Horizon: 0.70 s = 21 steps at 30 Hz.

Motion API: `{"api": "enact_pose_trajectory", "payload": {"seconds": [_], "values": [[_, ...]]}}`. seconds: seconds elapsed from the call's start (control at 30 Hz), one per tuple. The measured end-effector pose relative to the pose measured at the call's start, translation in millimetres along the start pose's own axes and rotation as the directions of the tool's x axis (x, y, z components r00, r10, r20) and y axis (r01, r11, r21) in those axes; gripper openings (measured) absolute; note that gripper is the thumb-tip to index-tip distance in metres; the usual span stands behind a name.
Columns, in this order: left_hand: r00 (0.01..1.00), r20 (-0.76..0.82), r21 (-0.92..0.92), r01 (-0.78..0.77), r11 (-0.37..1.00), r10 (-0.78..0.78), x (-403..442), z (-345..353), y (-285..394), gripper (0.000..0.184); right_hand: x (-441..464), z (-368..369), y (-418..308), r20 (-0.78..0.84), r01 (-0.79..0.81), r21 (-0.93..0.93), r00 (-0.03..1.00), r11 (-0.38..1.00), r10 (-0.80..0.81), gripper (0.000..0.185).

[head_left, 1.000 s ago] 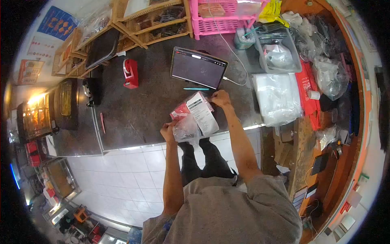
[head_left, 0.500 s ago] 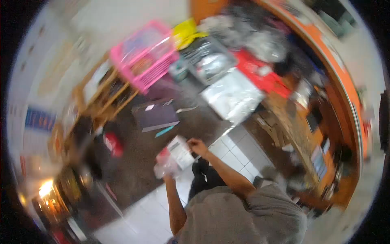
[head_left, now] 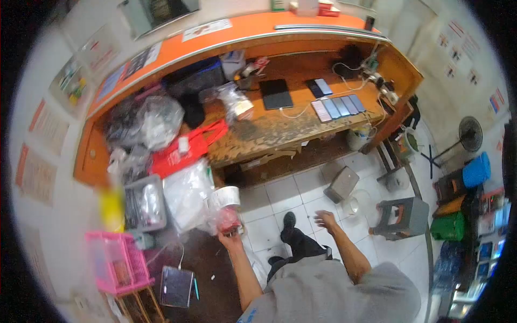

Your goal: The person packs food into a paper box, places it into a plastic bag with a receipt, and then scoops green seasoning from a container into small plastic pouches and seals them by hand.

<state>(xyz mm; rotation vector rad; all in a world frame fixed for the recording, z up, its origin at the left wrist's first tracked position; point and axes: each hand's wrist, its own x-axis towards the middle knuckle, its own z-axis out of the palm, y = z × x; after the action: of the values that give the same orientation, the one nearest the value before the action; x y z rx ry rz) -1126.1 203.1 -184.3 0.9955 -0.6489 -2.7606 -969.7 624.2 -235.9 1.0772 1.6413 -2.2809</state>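
A plastic-wrapped red package (head_left: 227,216) with a white paper (head_left: 224,197) on it is gripped in my left hand (head_left: 231,241), beside the corner of the dark table (head_left: 215,258). Above the tiled floor, my right hand (head_left: 325,219) is off the package, fingers apart, holding nothing. A stack of clear plastic bags (head_left: 186,194) lies just left of the package. The tablet (head_left: 177,286) rests on the dark table with a teal pen (head_left: 196,289) next to it.
Ahead is a worn wooden counter (head_left: 269,137) with several phones (head_left: 338,108), a black tablet (head_left: 275,94) and a red bag (head_left: 186,151). A pink basket (head_left: 119,264) is at the lower left. Grey stools (head_left: 401,217) and a fan (head_left: 470,134) stand on the right.
The view has swung right to the wooden counter and floor. My right hand has let go of the package and moved away from it; my left hand still carries the package.
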Motion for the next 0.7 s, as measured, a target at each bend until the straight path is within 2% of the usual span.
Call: {"api": "enact_pose_trajectory", "payload": {"seconds": [0.03,0.07,0.1,0.13,0.17,0.23,0.3,0.4,0.43,0.47,0.5,0.53,0.57,0.6,0.63,0.67,0.7], "values": [[1.000,0.018,0.021,0.013,1.000,-0.014,3.7,6.1,-12.3,0.049,4.9,-44.2,28.1,-0.107,0.036,0.116,0.994,0.993,-0.023,0.028],[0.999,0.049,0.057,-0.018,0.998,0.016,5.5,1.6,-24.0,0.050,-6.3,-75.9,40.3,-0.089,0.221,0.054,0.972,0.974,-0.215,0.025],[0.995,0.086,0.079,-0.049,0.996,0.043,9.5,4.3,-42.2,0.052,-13.2,-104.1,53.3,-0.262,0.079,0.115,0.964,0.990,-0.047,0.023],[0.998,0.061,0.091,-0.026,0.995,0.020,-4.3,17.5,-50.7,0.053,-14.7,-126.2,64.8,-0.409,-0.049,0.195,0.904,0.979,0.127,0.021],[0.999,0.049,0.092,-0.015,0.996,0.010,-15.8,31.6,-59.1,0.054,-22.2,-138.3,68.7,-0.414,-0.028,0.197,0.904,0.980,0.109,0.021],[0.997,0.058,0.082,0.042,0.996,-0.046,-31.9,43.5,-71.4,0.056,-53.5,-164.7,84.7,-0.533,-0.142,0.328,0.788,0.934,0.307,0.024],[0.996,0.057,0.071,0.068,0.995,-0.072,-41.9,52.5,-87.5,0.058,-60.9,-187.2,96.0,-0.532,-0.195,0.472,0.715,0.860,0.454,0.023],[0.989,0.137,0.086,0.049,0.995,-0.060,-4.9,103.6,-119.4,0.057,-47.7,-199.8,96.0,-0.484,-0.151,0.565,0.736,0.812,0.473,0.020],[0.995,0.087,0.097,0.040,0.994,-0.048,9.9,137.5,-127.4,0.055,-36.6,-199.5,85.2,-0.474,-0.159,0.568,0.739,0.808,0.479,0.020],[0.999,0.035,0.110,0.032,0.993,-0.036,25.4,167.0,-130.7,0.053,-23.9,-196.2,70.7,-0.477,-0.155,0.438,0.794,0.885,0.376,0.020],[0.965,0.238,0.102,0.089,0.991,-0.111,73.3,166.6,-132.8,0.049,-12.1,-194.7,55.9,-0.462,-0.139,0.300,0.844,0.944,0.272,0.019],[0.947,0.311,0.095,0.048,0.994,-0.075,82.7,205.5,-137.5,0.048,5.6,-196.2,44.3,-0.441,-0.158,0.284,0.854,0.946,0.275,0.018],[0.940,0.340,0.081,0.014,0.997,-0.041,114.5,223.5,-138.5,0.048,25.9,-197.9,29.5,-0.421,-0.174,0.267,0.864,0.948,0.277,0.018],[0.965,0.262,0.069,-0.014,0.997,-0.005,113.8,260.4,-140.4,0.045,40.8,-195.6,9.4,-0.430,-0.177,0.224,0.865,0.958,0.261,0.018],[0.949,0.311,0.105,0.016,0.994,-0.048,162.2,262.5,-139.6,0.038,52.4,-197.3,-10.3,-0.424,-0.173,0.101,0.883,0.980,0.200,0.019],[0.815,0.568,0.075,0.091,0.993,-0.118,209.4,261.7,-134.2,0.036,59.8,-197.5,-33.1,-0.404,-0.146,-0.027,0.906,0.989,0.122,0.021],[0.848,0.500,-0.046,0.228,0.973,-0.175,215.7,291.2,-133.9,0.032,64.5,-192.3,-54.8,-0.450,-0.128,-0.072,0.889,0.989,0.083,0.020]]}}
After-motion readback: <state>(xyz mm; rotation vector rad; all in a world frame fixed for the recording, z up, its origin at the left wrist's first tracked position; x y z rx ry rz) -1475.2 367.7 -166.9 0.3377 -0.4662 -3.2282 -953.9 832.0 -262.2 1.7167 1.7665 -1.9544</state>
